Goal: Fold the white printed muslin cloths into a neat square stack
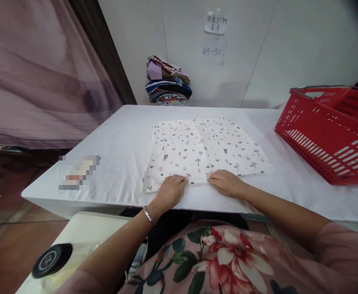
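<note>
- Basically, printed cloth lies flat directly ahead of both hands, on the white table.
- Near edge sits right under the fingertips; the rest extends away from the hands. Long axis looks crosswise to the fingers, left to right.
- Left hand: on the near edge, closer to the near-left corner than the right hand is to the near-right one. Fingers together, bent down on the cloth; can't tell if pinching or just pressing.
- Right hand: touches the near edge around its middle. Fingers close together, same doubt about the grip.
- Crease runs away from just ahead of the right fingertips toward the far edge.
- Gap between hands is small, bare cloth edge in it.
- Red basket is well right of the right hand; cloth stack is beyond the left hand, past the cloth.
</note>
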`<state>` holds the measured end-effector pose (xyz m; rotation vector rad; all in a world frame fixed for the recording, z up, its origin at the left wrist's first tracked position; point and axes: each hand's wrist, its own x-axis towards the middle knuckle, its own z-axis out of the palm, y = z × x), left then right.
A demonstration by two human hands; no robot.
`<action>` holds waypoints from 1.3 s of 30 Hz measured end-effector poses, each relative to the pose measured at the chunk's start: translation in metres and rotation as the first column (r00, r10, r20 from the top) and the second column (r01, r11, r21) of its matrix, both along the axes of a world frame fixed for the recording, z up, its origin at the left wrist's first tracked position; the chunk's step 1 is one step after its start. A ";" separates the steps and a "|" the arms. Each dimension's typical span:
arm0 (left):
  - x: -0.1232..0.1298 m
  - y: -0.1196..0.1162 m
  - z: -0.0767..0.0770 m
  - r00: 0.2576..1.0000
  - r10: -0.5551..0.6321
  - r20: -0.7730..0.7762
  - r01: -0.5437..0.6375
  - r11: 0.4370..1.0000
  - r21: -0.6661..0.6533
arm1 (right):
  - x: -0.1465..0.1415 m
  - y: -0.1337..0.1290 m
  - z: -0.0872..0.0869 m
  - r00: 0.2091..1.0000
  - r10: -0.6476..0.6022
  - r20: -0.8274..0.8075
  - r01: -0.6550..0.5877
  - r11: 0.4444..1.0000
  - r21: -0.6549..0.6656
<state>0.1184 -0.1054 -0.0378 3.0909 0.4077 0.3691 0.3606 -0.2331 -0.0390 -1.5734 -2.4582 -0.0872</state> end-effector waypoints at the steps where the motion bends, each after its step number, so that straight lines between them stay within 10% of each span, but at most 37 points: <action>1: 0.000 0.000 0.000 1.000 0.008 -0.011 -0.008 1.000 0.006 | 0.000 0.000 0.000 1.000 -0.007 0.005 0.007 1.000 -0.004; 22: -0.005 0.011 -0.003 0.991 0.107 0.083 -0.091 0.979 -0.182 | 0.004 0.004 -0.004 0.968 -0.077 -0.239 0.068 0.997 -0.044; 39: 0.002 0.012 0.007 0.991 0.113 0.067 -0.117 0.991 0.059 | 0.001 0.009 -0.001 0.990 -0.112 -0.091 0.112 0.994 -0.007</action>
